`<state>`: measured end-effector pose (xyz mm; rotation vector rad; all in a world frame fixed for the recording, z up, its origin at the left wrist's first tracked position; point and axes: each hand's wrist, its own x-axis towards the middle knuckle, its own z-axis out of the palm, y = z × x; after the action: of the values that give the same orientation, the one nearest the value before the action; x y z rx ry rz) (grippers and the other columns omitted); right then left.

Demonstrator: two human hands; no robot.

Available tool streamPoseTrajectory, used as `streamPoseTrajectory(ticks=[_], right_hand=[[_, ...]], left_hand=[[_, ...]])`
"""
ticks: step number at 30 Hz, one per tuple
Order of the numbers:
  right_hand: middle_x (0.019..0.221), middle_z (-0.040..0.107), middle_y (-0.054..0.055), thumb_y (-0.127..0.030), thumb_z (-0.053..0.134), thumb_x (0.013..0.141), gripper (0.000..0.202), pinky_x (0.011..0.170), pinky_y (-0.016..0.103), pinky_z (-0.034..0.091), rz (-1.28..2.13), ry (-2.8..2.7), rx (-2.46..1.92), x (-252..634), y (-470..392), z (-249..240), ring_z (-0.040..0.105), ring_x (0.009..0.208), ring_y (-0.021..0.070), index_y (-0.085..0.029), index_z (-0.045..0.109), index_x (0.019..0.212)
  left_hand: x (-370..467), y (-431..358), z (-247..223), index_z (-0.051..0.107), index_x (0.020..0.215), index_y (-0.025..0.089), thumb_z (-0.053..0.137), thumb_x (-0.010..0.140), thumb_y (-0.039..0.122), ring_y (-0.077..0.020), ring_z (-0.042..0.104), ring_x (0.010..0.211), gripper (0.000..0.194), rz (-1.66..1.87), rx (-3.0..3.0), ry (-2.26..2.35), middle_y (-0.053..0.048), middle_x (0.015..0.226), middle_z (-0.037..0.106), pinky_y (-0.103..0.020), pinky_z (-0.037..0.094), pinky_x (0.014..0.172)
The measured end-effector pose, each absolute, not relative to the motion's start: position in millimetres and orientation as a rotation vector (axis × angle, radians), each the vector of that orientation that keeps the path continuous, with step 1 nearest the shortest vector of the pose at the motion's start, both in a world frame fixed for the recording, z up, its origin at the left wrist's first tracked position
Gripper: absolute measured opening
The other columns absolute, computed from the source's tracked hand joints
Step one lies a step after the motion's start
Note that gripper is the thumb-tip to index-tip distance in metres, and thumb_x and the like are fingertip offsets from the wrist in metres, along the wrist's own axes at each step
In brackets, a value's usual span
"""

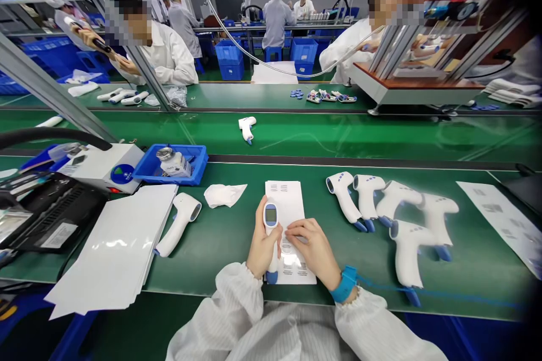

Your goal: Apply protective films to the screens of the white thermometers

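My left hand [263,242] is wrapped round a white handheld thermometer [271,223], whose small grey screen faces up and whose blue end points toward me. Under it lies a white sheet [292,203] with printed labels. My right hand [311,248] rests over this sheet, fingers bent and pointing left; whether its fingertips hold anything is too small to tell. A blue band [346,284] circles my right wrist. One more thermometer [178,225] lies to the left, near a crumpled white tissue [224,195]. Several thermometers [409,248] lie on the right.
A stack of white sheets [114,242] and a blue tray [171,163] with a bottle are at left. Another label sheet [503,220] lies far right. Beyond, a green conveyor [305,132] carries one thermometer [247,128]. Co-workers in white sit across, beside a metal fixture [415,93].
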<state>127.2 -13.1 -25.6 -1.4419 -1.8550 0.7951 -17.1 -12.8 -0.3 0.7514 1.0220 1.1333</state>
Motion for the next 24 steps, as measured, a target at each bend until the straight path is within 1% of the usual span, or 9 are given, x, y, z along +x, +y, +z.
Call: streamPoseTrajectory(ticks=[4, 8, 10, 14, 16, 20, 24], right_hand=[[0.092, 0.07, 0.005, -0.014, 0.063, 0.085, 0.013, 0.081, 0.043, 0.049, 0.811, -1.887, -1.451, 127.4, -8.5, -23.7, 0.057, 0.091, 0.0248, -0.023, 0.071, 0.078], [0.093, 0.07, 0.005, -0.015, 0.064, 0.085, 0.013, 0.082, 0.043, 0.049, 0.825, -1.894, -1.47, 128.3, -7.7, -24.3, 0.057, 0.092, 0.0248, -0.023, 0.072, 0.078], [0.095, 0.07, 0.005, -0.015, 0.063, 0.085, 0.013, 0.082, 0.043, 0.049, 0.816, -1.902, -1.472, 129.7, -9.4, -25.5, 0.057, 0.094, 0.0251, -0.024, 0.073, 0.081], [0.099, 0.069, 0.005, -0.016, 0.062, 0.086, 0.016, 0.082, 0.045, 0.048, 0.754, -1.932, -1.483, 133.0, -13.5, -27.7, 0.056, 0.096, 0.0264, -0.026, 0.074, 0.088], [0.1, 0.069, 0.005, -0.016, 0.062, 0.086, 0.016, 0.083, 0.047, 0.047, 0.739, -1.948, -1.486, 133.7, -14.3, -28.1, 0.055, 0.097, 0.0269, -0.026, 0.074, 0.089], [0.098, 0.069, 0.005, -0.016, 0.062, 0.086, 0.015, 0.083, 0.047, 0.046, 0.753, -1.968, -1.494, 131.9, -12.2, -26.6, 0.055, 0.096, 0.0269, -0.027, 0.073, 0.087], [0.094, 0.068, 0.004, -0.018, 0.061, 0.087, 0.014, 0.082, 0.046, 0.045, 0.773, -1.986, -1.517, 128.2, -8.3, -22.7, 0.055, 0.095, 0.0263, -0.027, 0.071, 0.083]], left_hand=[[-13.6, -3.9, -4.2, 0.014, 0.148, 0.035, 0.053, 0.083, 0.015, -0.0049, 0.04, 0.041, 0.078, 1.106, 0.749, 0.994, 0.005, 0.077, 0.05, -0.016, 0.04, 0.032], [-14.5, -3.7, -4.4, 0.014, 0.147, 0.036, 0.05, 0.084, 0.014, -0.0035, 0.041, 0.041, 0.076, 1.094, 0.754, 1.003, 0.003, 0.086, 0.052, -0.017, 0.041, 0.033], [-16.1, -4.6, -4.1, 0.016, 0.146, 0.037, 0.05, 0.084, 0.013, -0.0036, 0.043, 0.043, 0.075, 1.092, 0.764, 1.001, 0.002, 0.091, 0.053, -0.017, 0.041, 0.034], [-18.3, -5.3, -5.2, 0.017, 0.145, 0.04, 0.05, 0.085, 0.015, -0.0049, 0.042, 0.046, 0.073, 1.071, 0.766, 1.0, 0.003, 0.088, 0.053, -0.016, 0.041, 0.035], [-18.7, -5.1, -6.5, 0.017, 0.145, 0.041, 0.05, 0.084, 0.014, -0.0047, 0.042, 0.045, 0.074, 1.067, 0.766, 0.999, 0.003, 0.089, 0.053, -0.016, 0.041, 0.034], [-18.8, -4.5, -7.2, 0.018, 0.145, 0.041, 0.05, 0.084, 0.014, -0.0022, 0.041, 0.041, 0.074, 1.061, 0.782, 1.001, 0.0, 0.104, 0.055, -0.018, 0.04, 0.034], [-17.8, -4.8, -5.2, 0.017, 0.146, 0.04, 0.051, 0.084, 0.017, -0.0027, 0.043, 0.043, 0.074, 1.058, 0.788, 1.027, -0.005, 0.119, 0.054, -0.018, 0.04, 0.034]])
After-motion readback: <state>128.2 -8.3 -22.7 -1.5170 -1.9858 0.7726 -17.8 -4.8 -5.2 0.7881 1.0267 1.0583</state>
